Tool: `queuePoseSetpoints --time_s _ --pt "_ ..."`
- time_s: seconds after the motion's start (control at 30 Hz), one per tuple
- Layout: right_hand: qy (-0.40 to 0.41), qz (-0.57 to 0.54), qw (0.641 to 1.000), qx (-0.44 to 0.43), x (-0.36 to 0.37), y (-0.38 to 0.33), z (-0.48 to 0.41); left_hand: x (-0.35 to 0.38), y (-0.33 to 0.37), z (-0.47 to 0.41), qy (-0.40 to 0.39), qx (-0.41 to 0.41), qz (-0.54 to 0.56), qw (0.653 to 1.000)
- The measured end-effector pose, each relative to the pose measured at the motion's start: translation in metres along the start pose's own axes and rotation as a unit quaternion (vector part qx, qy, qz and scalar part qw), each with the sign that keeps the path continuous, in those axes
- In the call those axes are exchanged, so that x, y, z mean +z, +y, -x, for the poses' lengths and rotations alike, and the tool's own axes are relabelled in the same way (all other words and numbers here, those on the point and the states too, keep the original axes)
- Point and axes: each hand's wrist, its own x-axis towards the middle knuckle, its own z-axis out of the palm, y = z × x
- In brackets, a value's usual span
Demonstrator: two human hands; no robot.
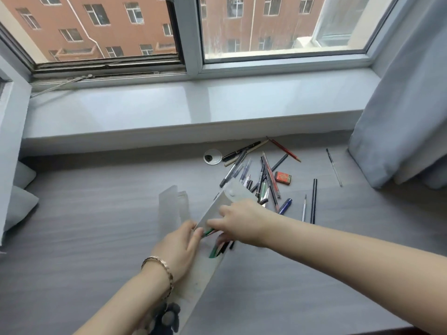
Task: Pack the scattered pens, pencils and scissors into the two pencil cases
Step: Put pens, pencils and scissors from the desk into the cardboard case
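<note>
A translucent white pencil case [202,274] lies on the grey desk in front of me, its flap [232,197] raised. My left hand [177,247] grips the case's left side. My right hand [242,222] is over the case's mouth, fingers closed around green and black pens [215,249] that stick partly into it. A second translucent case [173,206] stands just behind, to the left. Several loose pens and pencils [263,180] lie scattered behind the case. I see no scissors.
A red eraser box [283,177] lies among the pens. A round cable grommet [212,156] sits in the desk. A lone clear pen [334,167] lies far right near the grey curtain [399,105]. The window sill [193,110] runs along the back.
</note>
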Motion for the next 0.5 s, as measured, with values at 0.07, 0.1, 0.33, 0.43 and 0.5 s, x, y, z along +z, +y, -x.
queuePoseSetpoints --time_s 0.07,0.1,0.33,0.43,0.5 --pt "0.134 0.044 0.986 -0.084 0.012 -0.005 -0.001 0.004 0.002 0.001 -0.002 0.005 0.025 1.0" --pt "0.189 0.064 0.975 -0.097 0.018 -0.006 -0.002 0.004 0.001 -0.001 0.006 0.007 0.038 0.999" --pt "0.463 -0.158 0.872 -0.02 0.045 0.022 0.009 -0.002 -0.008 -0.018 0.075 0.004 0.084 0.994" --pt "0.357 -0.285 0.848 0.27 0.06 0.055 0.014 -0.007 -0.004 -0.029 0.102 -0.012 0.09 0.991" --pt "0.198 -0.333 0.815 0.43 0.072 0.076 0.013 -0.009 0.0 -0.035 0.11 -0.02 0.093 0.989"
